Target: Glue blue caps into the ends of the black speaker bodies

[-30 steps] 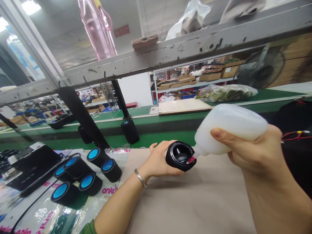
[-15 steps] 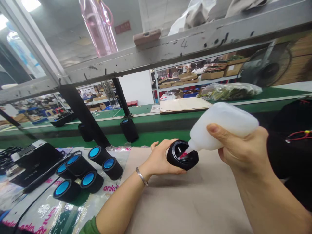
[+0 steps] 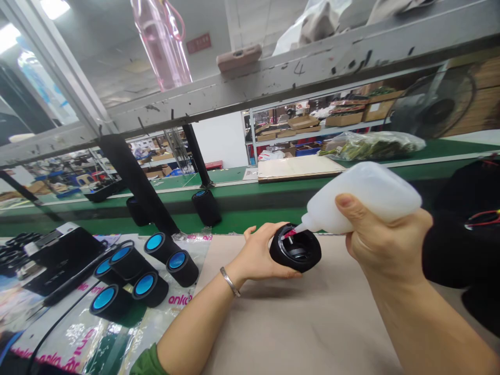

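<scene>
The right hand (image 3: 385, 242), gripping the squeeze bottle (image 3: 363, 197), is shifting its pink nozzle (image 3: 289, 233) to the rim of the black speaker housing (image 3: 296, 249) gripped by the left hand (image 3: 260, 255).

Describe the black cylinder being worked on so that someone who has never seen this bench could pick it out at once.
Start at the tan mat in the middle of the bench. Near its far edge the left hand grips a black cylinder, with the pink nozzle of the white bottle in the right hand poked into its rim. Unlike the blue-capped cylinders lying at left, its end is open and hollow.
</scene>
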A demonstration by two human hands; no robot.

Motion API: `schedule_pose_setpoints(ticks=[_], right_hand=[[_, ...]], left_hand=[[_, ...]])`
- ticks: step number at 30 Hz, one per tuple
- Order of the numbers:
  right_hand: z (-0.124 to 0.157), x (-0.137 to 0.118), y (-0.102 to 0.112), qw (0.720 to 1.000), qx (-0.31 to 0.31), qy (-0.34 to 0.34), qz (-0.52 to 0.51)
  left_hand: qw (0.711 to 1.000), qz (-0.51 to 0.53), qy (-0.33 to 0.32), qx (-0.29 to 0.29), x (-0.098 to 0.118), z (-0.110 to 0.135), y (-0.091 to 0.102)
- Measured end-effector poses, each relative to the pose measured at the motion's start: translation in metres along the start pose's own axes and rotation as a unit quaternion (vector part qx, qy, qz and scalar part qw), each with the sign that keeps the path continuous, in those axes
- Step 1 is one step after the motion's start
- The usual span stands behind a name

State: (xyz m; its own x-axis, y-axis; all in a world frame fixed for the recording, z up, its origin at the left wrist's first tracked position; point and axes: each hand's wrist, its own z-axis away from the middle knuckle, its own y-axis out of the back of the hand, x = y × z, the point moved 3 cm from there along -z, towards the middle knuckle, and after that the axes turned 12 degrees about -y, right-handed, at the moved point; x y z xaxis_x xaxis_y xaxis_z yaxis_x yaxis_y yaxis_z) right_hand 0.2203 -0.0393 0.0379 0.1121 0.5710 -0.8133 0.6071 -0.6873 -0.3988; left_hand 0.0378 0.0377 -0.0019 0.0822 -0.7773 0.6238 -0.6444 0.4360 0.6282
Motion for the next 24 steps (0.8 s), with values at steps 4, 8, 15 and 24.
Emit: schedule_pose_setpoints(ticks=[4, 8, 15, 24], right_hand=[[0.005, -0.008, 0.001, 0.998, 0.021, 0.026, 0.062], [0.007, -0.019, 0.001, 0.986, 0.044, 0.087, 0.135], [0.004, -0.028, 0.006, 0.966, 0.063, 0.142, 0.206], [0.007, -0.028, 0.004, 0.998, -0.022, 0.018, 0.05]], left_hand=[[1.0, -0.001, 0.008, -0.002, -0.001, -0.001, -0.001], [1.0, -0.002, 0.009, -0.002, 0.0, -0.001, 0.0], [1.0, -0.009, 0.016, -0.002, -0.002, -0.002, 0.001], [1.0, -0.009, 0.011, -0.002, 0.001, -0.001, 0.001]])
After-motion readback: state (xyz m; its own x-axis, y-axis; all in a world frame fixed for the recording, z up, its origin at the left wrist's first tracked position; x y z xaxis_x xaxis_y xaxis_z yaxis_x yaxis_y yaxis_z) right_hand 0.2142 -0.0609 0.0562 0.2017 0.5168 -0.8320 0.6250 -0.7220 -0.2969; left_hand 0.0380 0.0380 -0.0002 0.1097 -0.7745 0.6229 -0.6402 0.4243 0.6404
